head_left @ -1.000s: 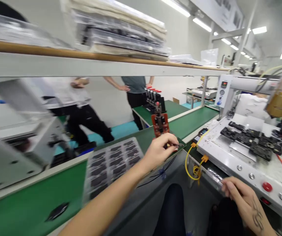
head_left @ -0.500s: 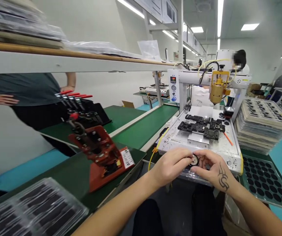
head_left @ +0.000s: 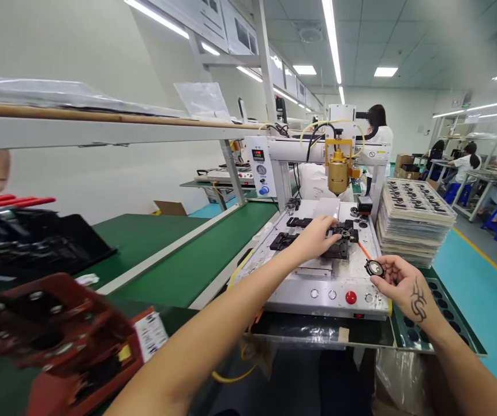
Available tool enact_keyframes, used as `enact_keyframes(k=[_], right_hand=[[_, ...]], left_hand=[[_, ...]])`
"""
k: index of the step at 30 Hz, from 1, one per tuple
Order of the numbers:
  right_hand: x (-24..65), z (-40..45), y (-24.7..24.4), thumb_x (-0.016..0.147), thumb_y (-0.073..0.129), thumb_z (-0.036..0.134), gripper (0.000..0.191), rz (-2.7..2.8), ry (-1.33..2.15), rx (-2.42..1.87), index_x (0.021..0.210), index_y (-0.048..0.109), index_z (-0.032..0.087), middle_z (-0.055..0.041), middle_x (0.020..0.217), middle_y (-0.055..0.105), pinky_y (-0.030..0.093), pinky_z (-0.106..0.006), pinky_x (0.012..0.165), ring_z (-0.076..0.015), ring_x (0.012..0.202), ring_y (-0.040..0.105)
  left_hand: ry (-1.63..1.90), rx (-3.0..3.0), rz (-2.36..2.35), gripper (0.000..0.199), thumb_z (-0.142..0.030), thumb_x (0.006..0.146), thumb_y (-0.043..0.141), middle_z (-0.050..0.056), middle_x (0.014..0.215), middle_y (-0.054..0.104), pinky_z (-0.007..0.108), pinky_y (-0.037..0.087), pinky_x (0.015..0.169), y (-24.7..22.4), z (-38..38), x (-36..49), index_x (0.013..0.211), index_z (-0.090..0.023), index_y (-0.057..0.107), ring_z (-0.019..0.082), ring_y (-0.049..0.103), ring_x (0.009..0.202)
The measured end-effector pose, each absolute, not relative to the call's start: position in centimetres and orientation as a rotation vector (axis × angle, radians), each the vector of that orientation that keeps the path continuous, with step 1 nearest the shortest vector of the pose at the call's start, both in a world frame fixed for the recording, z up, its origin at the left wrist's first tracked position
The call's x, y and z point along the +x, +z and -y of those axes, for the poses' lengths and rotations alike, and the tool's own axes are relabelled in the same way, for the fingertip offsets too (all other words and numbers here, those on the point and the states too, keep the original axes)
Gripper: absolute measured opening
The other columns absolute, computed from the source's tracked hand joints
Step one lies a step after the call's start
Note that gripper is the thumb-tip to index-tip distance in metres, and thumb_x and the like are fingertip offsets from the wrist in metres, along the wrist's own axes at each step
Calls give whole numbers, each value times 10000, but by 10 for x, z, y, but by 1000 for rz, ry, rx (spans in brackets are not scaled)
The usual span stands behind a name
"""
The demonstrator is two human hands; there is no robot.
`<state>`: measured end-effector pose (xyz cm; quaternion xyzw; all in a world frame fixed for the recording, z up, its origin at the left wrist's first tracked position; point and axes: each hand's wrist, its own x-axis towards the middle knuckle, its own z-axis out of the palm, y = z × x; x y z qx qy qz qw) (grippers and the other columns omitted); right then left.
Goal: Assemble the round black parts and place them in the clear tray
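My right hand (head_left: 398, 278) pinches a round black watch-like part (head_left: 374, 268) with a pale centre, held in the air at the front right of the white machine base (head_left: 269, 289). My left hand (head_left: 321, 237) is stretched over the black fixture (head_left: 339, 249) on that base. Its thumb and fingers are apart at the fixture's right section, and the fingertips partly cover what is there. An orange stick-like tool (head_left: 364, 250) lies between the fixture and the round part. Above the fixture hangs the machine's brass-coloured head (head_left: 337, 173).
A red clamp press (head_left: 79, 341) stands at the left front, with red-handled clamps (head_left: 10, 214) behind it. Stacked trays (head_left: 417, 225) rise on the right, beside a tray of black discs (head_left: 445, 306). A green belt (head_left: 205, 254) runs along the left. Other people sit and stand farther back.
My hands have separated. The left has reached forward to the fixture, while the right has kept the round part and moved right. The view has turned right.
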<state>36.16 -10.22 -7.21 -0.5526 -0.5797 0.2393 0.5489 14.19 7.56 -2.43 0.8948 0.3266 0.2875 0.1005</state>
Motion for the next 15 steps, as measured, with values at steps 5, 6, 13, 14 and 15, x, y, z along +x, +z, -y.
enact_keyframes(k=[5,6,13,14,15], right_hand=[[384,121,-70,844,848,437,384,1364,525,-1291,1137,746,210,-24,865,711,520,-317,625,-179,689,584],[388,125,-70,842,853,439,388,1361,528,-1300,1140,749,213,-32,882,725,530,-319,622,-183,692,598],[411,127,-73,840,843,497,415,1287,462,-1339,1133,749,218,-48,865,733,550,-342,618,-203,698,617],[412,123,-72,838,847,507,433,1298,469,-1342,1140,745,214,-49,872,733,554,-344,631,-204,707,622],[413,119,-71,838,849,516,449,1311,483,-1341,1148,740,209,-54,894,739,560,-347,651,-206,725,630]], left_hand=[[508,2697,-1013,320,-385,769,875,128,1097,764,393,529,1024,-16,-139,190,982,-162,789,341,684,1135],[431,2695,-1025,325,-400,734,897,117,1042,780,371,539,975,-15,-147,194,936,-164,799,332,701,1079],[75,2634,-1059,317,-430,636,933,48,767,778,313,523,781,-6,-172,209,802,-188,813,255,703,803],[52,2627,-1062,305,-413,624,938,47,741,767,322,524,787,-4,-173,212,777,-185,806,256,699,794],[35,2620,-1065,290,-392,611,942,47,708,752,334,525,794,-3,-173,216,746,-180,797,261,697,788]])
